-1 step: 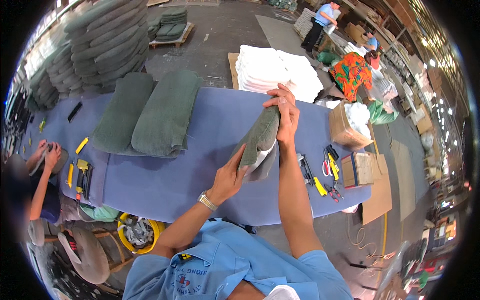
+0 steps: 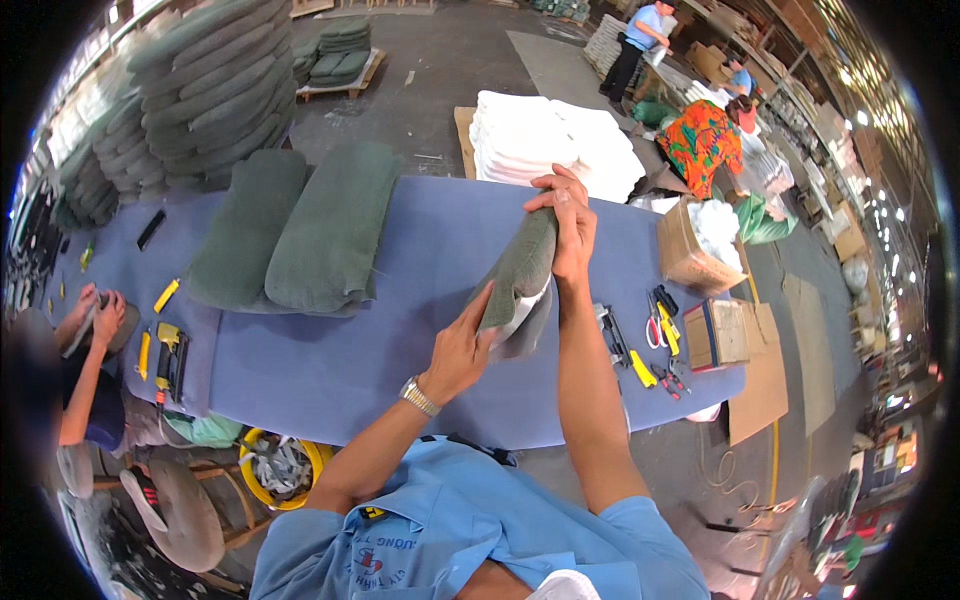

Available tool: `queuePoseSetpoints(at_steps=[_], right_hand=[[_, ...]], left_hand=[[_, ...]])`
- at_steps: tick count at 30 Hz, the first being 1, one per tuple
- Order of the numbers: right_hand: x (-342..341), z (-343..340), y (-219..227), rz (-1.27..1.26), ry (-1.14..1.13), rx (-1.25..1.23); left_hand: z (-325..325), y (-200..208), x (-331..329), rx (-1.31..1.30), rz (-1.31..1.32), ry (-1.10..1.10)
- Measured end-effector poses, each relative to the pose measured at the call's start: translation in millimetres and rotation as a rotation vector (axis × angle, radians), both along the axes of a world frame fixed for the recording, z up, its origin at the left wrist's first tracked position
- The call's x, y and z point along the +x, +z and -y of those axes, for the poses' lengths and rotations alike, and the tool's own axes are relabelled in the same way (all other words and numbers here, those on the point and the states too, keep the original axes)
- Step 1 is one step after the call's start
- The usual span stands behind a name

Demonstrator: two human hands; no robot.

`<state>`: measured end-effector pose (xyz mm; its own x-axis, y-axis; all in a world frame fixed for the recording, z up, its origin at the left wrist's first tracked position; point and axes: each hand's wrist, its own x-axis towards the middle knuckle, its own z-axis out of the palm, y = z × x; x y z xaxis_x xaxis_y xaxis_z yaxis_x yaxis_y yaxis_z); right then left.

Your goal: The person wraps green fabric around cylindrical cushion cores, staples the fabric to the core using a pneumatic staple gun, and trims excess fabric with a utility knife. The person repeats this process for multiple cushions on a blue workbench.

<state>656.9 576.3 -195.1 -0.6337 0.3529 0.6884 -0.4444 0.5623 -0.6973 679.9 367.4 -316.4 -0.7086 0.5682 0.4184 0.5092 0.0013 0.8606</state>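
Both forearms reach out from six o'clock over the blue table (image 2: 400, 330). The right hand (image 2: 572, 225) has its grip clamped over the far end of a fuzzy green cushion cover (image 2: 520, 270) standing on edge mid-table; the left hand (image 2: 462, 352) pinches the near end, where white lining shows.

At frame centre the green cushion cover (image 2: 520, 270) hides most of its white filling (image 2: 522, 312), and the small tools (image 2: 660, 340) right of it are perhaps scissors, too small to tell.
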Motion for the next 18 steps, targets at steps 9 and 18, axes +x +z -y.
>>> queuePoseSetpoints(at_steps=[9, 18], right_hand=[[4.3, -3.6, 15.9, 0.025, -0.038, -0.306], [24.3, 6.3, -108.3, 0.580, -0.141, -0.344]], left_hand=[[-15.3, 63.0, -6.5, 0.138, -0.040, 0.044], [-36.1, -12.1, -46.3, 0.099, 0.826, -0.041]])
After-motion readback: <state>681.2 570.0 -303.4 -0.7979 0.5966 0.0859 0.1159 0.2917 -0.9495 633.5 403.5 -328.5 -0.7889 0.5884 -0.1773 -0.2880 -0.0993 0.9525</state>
